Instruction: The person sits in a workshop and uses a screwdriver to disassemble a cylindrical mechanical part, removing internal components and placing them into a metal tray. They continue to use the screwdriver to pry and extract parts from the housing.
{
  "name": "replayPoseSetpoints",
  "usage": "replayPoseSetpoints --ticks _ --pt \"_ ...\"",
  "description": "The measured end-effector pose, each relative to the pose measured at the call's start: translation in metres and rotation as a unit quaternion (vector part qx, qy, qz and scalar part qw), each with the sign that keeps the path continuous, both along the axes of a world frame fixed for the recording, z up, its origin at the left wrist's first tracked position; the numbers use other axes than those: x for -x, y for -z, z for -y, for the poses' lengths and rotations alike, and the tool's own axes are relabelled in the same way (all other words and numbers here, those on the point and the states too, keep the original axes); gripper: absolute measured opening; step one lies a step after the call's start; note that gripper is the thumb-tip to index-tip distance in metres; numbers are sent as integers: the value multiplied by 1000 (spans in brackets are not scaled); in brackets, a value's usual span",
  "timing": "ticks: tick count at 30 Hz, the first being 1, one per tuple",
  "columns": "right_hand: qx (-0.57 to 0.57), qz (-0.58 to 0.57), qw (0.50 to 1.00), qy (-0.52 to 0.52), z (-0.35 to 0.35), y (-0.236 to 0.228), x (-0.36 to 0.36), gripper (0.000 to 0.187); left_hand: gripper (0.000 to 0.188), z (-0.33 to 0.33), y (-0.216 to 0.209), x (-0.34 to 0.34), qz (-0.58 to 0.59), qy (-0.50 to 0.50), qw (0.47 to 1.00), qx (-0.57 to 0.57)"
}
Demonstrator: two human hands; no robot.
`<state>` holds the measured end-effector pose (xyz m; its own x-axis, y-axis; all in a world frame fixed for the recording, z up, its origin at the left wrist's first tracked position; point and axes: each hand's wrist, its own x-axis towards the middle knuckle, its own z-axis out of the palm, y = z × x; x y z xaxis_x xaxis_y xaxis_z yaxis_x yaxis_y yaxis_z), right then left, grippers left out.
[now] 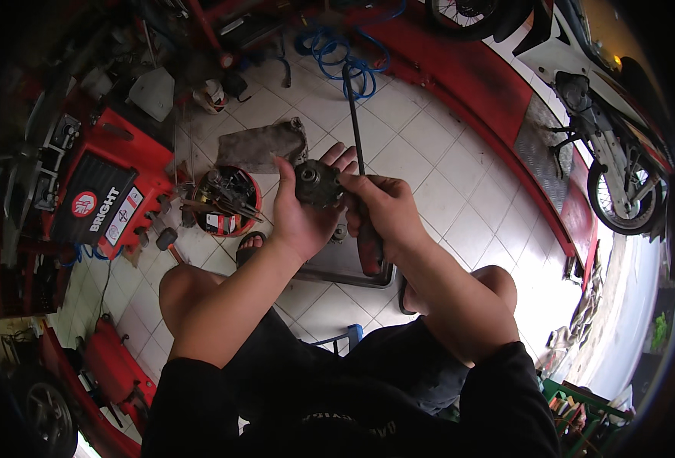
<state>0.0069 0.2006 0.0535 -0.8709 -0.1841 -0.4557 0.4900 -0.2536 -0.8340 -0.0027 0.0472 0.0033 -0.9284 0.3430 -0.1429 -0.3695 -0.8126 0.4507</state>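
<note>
- Floor (pixel 429 141): pale, glossy square tiles with thin joints ran through the workshop.
- A smooth red metal ramp (pixel 475 72) crossed the upper right, near a white motorcycle (pixel 560 52).
- A round red tub (pixel 256 200), filled with metal tools, stood left of a shallow grey metal tray (pixel 330 275).
- The left grip (pixel 309 225) was spread palm-up; a dark, grimy, round metal part with a raised central hub (pixel 318 185) rested on it, above the tray.
- The right grip (pixel 387 210) was closed round a long black-shafted tool with a red-and-black handle (pixel 356 126), just beside the part.
</note>
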Motion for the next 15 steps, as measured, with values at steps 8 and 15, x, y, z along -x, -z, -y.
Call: replayPoseSetpoints --ticks 8,15 --pt "-228 -72 962 -135 9 -26 -14 45 86 50 -25 22 163 -98 981 -33" --pt "12 -51 963 -266 13 -3 -50 35 85 96 -38 29 119 -200 970 -71"
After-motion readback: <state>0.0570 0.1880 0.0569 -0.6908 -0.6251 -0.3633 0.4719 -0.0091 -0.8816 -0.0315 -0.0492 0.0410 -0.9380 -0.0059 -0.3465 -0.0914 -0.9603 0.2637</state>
